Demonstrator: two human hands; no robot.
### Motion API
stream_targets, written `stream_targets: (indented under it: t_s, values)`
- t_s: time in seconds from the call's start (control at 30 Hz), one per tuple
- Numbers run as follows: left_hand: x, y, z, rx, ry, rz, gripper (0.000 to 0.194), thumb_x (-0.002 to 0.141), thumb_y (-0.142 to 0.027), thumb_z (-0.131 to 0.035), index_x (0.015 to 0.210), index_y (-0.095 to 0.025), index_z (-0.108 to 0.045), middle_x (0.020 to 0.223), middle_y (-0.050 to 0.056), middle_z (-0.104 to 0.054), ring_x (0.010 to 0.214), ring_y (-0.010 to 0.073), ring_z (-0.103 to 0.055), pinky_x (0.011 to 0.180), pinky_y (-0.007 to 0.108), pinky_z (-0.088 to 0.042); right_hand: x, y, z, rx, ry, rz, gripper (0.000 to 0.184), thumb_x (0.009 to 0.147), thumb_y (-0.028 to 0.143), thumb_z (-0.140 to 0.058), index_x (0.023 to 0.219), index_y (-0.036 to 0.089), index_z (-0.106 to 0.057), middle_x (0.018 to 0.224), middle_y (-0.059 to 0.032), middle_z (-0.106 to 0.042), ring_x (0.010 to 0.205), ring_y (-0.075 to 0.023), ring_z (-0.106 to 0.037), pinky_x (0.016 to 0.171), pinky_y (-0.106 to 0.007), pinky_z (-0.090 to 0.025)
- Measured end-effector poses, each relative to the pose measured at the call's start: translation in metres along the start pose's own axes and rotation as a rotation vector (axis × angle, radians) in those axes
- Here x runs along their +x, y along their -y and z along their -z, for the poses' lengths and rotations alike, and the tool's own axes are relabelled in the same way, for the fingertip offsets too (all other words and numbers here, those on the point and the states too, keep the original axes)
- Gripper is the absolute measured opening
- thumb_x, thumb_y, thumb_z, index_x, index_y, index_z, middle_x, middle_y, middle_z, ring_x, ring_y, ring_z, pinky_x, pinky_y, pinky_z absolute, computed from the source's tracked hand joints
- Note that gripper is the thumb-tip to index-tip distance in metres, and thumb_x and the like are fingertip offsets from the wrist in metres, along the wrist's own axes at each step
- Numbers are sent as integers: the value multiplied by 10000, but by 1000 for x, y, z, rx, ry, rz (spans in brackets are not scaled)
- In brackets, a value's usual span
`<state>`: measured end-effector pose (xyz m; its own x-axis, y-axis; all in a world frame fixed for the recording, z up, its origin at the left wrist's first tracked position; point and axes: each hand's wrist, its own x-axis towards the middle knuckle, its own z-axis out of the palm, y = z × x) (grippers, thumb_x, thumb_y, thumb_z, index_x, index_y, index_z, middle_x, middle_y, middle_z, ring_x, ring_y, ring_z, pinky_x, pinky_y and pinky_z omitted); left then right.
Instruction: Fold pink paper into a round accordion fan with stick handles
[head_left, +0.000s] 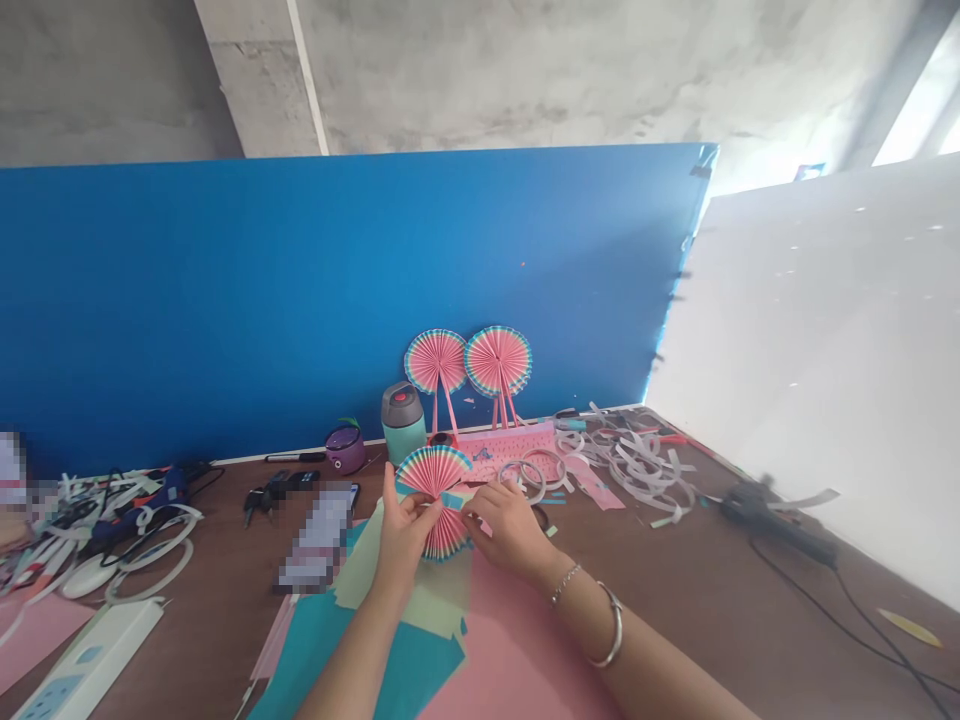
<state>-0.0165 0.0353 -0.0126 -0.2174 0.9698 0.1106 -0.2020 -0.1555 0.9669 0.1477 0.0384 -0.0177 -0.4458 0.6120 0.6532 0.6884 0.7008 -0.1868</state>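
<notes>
A round pleated paper fan (435, 467), pink with blue and yellow edging, is held upright over the sheets of paper. My left hand (401, 535) pinches its left side near the center, thumb toward the middle. At the right side, the fingers of my right hand (508, 525) close on the fan's edge, beside a small blue strip (452, 501). Whether those fingers also hold a loose piece is hidden. Beneath my arms lie pink paper (517, 640), teal paper (420, 670) and pale green paper (431, 605).
Two finished-looking pleated fans (498, 358) lean on the blue partition (300, 300). A teal bottle (403, 430), purple pot (345, 450) and phone (319, 540) stand or lie at left. Curled white strips (637, 465) and a black cabled device (780, 525) are at right; a power strip (90, 660) is front left.
</notes>
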Motion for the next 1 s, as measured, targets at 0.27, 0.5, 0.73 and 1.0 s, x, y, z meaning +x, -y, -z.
stream_targets:
  t_s: [0.27,0.5,0.73,1.0]
  values:
    - [-4,-12,2,95,138,139,391,640,-472,-695,830,-138,-622,722,37,-662,693,182,-614,644,274,-450,1,1,5,-60,-141,-59,116,812,133,-505,766,188,-597,986,-78,-554,882,-207,-468,743,-333,-327]
    - [1,-14,6,151,141,187,342,551,-438,-740,699,-143,-654,630,18,-651,628,161,-582,603,247,-420,-1,-6,3,-40,-140,69,120,823,125,-529,755,197,-595,1044,-50,-607,930,-201,-479,750,-339,-329]
    - [7,-10,10,175,173,189,341,543,-441,-736,694,-143,-671,612,11,-640,574,144,-553,564,240,-399,-1,-7,5,-38,-65,113,124,844,133,-527,782,200,-610,1042,-44,-638,891,-187,-480,734,-333,-327]
    - [3,-14,10,145,224,242,326,566,-410,-738,744,-145,-670,619,5,-632,593,143,-559,570,237,-405,1,-4,7,-28,-96,155,147,859,116,-502,805,185,-620,991,-38,-660,859,-182,-465,721,-332,-307]
